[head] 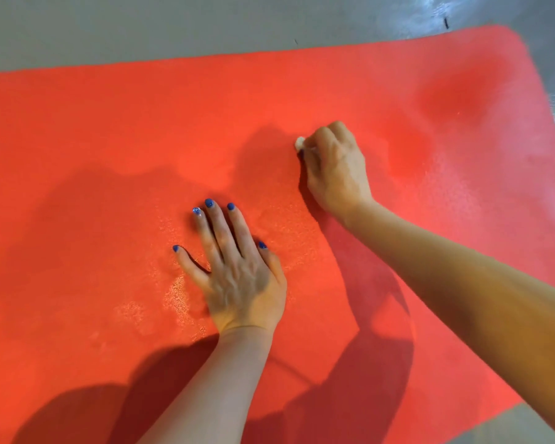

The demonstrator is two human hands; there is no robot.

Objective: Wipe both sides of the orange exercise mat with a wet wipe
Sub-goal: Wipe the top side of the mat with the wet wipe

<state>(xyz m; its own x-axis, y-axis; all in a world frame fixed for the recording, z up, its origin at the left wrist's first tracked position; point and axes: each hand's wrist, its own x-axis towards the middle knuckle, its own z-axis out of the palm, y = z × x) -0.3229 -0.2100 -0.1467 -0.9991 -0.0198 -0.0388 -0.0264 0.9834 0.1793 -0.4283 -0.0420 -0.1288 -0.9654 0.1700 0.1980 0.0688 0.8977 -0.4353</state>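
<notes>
I see the orange exercise mat [109, 139] lying flat on a grey floor [141, 27], filling most of my view, its rounded far-right corner showing. On it, near the middle, the right hand [335, 168] is curled around a small white wet wipe [299, 143] — only a bit of it pokes out past the fingers — and holds it down against the mat. The left hand [237, 270] rests flat on the mat just nearer to me, fingers straight and spread, nails painted blue. Around that hand the surface glistens wet — shadows of both arms fall across it.
</notes>
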